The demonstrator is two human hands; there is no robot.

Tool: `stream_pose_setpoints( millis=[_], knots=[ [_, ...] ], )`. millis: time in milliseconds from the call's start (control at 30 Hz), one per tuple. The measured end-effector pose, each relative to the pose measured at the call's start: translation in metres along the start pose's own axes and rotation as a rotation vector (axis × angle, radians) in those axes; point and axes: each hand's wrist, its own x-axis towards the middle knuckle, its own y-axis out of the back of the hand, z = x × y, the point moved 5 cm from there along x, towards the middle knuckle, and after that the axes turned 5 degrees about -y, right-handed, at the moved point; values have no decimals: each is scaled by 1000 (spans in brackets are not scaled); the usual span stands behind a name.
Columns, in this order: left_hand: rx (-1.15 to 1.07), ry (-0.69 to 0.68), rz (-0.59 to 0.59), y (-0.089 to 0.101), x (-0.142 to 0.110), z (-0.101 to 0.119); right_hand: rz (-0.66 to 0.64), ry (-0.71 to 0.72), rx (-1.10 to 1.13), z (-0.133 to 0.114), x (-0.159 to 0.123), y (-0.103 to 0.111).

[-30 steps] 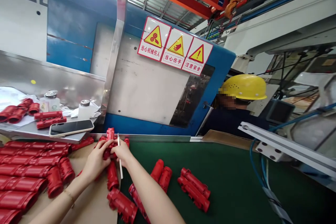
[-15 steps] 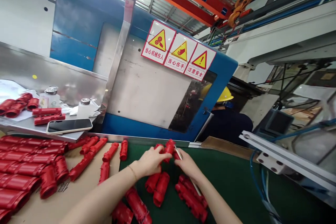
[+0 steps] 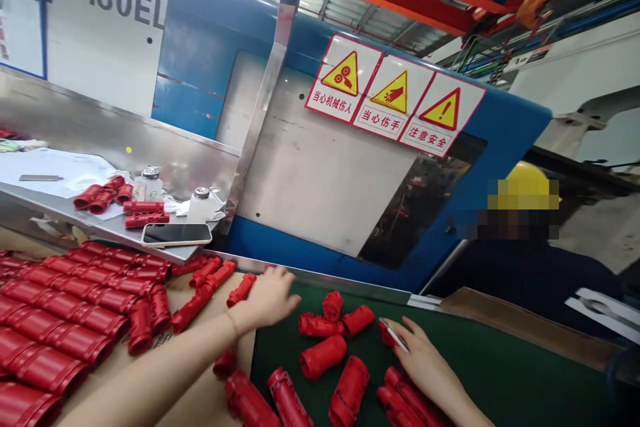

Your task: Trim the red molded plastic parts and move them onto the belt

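Note:
My left hand (image 3: 270, 297) is over the near end of the cardboard, its fingers loosely spread and its thumb apart. Right beside it lies a short red plastic pipe piece (image 3: 242, 290); whatever is under the palm is hidden. My right hand (image 3: 417, 350) grips a slim silver tool (image 3: 395, 335), its kind unclear, above the green belt (image 3: 480, 353). By its fingertips is a red pipe piece (image 3: 386, 335), partly covered; I cannot tell if it is held. Between my hands several loose red pipe pieces (image 3: 323, 357) lie on the belt.
Rows of red pipe pieces (image 3: 65, 313) cover the cardboard (image 3: 193, 353) at left. A metal shelf (image 3: 187, 253) bears a phone (image 3: 177, 234), two small bottles (image 3: 150, 183) and more red pieces. A person in a yellow helmet (image 3: 525, 187) is behind the belt, right of the blue machine (image 3: 200, 20).
My hands, close together around a red pipe piece before, have moved apart. The left went toward the cardboard, the right away with the tool. The view has turned left.

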Motion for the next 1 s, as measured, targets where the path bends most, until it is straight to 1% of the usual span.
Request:
stream_pose_setpoints(
  millis=[67, 133, 167, 233, 333, 433, 533, 733, 867, 1000],
  knots=[
    [94, 226, 55, 6, -18, -48, 33, -1, -7, -4, 1, 6],
    [171, 395, 69, 5, -33, -89, 53, 12, -8, -9, 3, 10],
    [197, 460, 63, 4, -38, -106, 59, 20, -8, -13, 4, 11],
    [225, 559, 27, -1, -44, -132, 70, 36, -7, -18, 4, 12],
    [199, 663, -75, -8, -43, -154, 81, 60, -2, -20, 0, 14],
    [153, 687, -170, -11, -36, -163, 80, 77, 10, -17, -6, 16],
    [158, 643, -205, -10, -31, -162, 83, 87, 31, -14, -9, 16],
    [191, 603, -212, -12, -31, -161, 69, 119, 76, -15, -12, 16],
    [214, 541, -185, -11, -29, -162, 81, 112, 109, -14, -16, 20],
    [235, 530, -159, -10, -27, -160, 111, 117, 150, -15, -19, 22]
  ],
)
